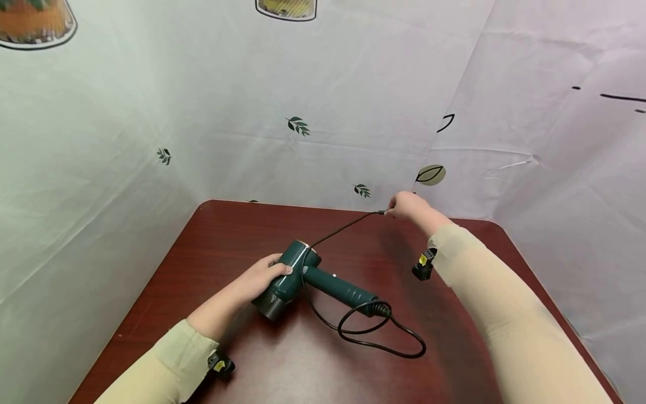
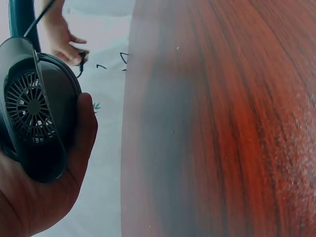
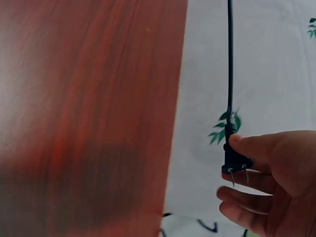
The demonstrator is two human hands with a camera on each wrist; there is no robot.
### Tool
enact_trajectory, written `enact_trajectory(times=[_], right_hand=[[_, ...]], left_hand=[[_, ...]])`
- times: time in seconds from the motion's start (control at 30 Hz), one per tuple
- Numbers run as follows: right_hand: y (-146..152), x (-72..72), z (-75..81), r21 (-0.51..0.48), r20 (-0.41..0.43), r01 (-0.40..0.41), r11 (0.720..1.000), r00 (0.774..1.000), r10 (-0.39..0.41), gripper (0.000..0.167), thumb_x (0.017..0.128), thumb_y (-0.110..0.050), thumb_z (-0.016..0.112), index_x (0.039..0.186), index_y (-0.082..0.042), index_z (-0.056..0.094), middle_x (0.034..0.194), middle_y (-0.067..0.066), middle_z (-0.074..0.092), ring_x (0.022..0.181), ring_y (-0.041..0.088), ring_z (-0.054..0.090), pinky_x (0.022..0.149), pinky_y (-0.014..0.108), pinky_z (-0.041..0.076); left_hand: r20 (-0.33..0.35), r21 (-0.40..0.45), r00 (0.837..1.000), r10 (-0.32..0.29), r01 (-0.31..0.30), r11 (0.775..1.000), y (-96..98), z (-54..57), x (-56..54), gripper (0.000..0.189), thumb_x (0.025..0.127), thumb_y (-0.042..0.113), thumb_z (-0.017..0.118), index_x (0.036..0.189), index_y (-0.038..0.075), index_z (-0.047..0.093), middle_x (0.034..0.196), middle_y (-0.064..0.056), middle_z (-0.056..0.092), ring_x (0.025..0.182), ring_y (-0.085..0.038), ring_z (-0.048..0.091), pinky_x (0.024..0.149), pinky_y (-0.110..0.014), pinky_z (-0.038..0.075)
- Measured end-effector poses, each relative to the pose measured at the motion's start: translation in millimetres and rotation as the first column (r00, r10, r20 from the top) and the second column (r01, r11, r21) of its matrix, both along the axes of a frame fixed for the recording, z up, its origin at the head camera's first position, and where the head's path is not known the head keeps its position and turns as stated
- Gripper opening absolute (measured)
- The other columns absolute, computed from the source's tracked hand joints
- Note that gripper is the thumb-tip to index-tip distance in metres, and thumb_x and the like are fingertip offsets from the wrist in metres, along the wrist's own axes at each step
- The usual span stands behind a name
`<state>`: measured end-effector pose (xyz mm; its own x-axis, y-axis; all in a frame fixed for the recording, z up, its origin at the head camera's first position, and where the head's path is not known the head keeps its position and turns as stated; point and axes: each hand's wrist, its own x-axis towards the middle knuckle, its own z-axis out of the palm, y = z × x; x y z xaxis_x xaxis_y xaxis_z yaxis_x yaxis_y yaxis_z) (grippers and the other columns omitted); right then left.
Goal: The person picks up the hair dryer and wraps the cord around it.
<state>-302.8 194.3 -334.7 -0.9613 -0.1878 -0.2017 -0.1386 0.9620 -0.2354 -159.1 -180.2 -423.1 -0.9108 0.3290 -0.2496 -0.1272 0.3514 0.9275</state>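
Note:
A dark green hair dryer (image 1: 292,269) is near the middle of the table, its handle (image 1: 343,289) pointing toward the right. My left hand (image 1: 262,276) grips its barrel, thumb on top; in the left wrist view the dryer's round slotted grille (image 2: 32,106) faces the camera. A black cord (image 1: 348,226) loops below the handle, crosses the barrel and stretches to the far right. There my right hand (image 1: 409,206) pinches the cord's two-pin plug (image 3: 236,160) between thumb and fingers, raised by the table's back edge. Both metal pins show in the right wrist view.
The reddish-brown wooden table (image 1: 227,224) has rounded back corners. White sheeting (image 1: 323,84) printed with leaves stands behind it and on both sides. Small black devices are strapped at the left wrist (image 1: 220,365) and right wrist (image 1: 424,264).

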Motion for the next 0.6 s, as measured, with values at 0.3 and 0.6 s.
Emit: enact_trajectory(times=[0.3, 0.6], right_hand=[[30, 6.4, -26.9, -0.005, 0.007, 0.044, 0.999, 0.999, -0.044, 0.026, 0.095, -0.025, 0.064, 0.078, -0.005, 0.066, 0.068, 0.002, 0.056, 0.063, 0.019, 0.046, 0.062, 0.036, 0.039], [60, 13.3, -50.9, 0.032, 0.089, 0.121, 0.992, 0.988, -0.124, 0.038, 0.095, -0.026, 0.062, 0.062, -0.014, 0.048, 0.061, -0.001, 0.045, 0.061, 0.019, 0.045, 0.067, 0.038, 0.04]], left_hand=[[0.054, 0.076, 0.998, 0.021, -0.025, 0.997, -3.6, -2.1, 0.4, 0.062, 0.094, 0.032, 0.054, 0.146, 0.002, 0.039, 0.111, -0.018, 0.063, 0.086, -0.024, 0.066, 0.074, -0.037, 0.054], [0.144, 0.146, 0.989, -0.047, 0.025, 0.989, -8.5, -5.0, 2.3, 0.053, 0.093, 0.034, 0.053, 0.132, -0.002, 0.049, 0.104, -0.019, 0.063, 0.082, -0.027, 0.067, 0.071, -0.039, 0.056]])
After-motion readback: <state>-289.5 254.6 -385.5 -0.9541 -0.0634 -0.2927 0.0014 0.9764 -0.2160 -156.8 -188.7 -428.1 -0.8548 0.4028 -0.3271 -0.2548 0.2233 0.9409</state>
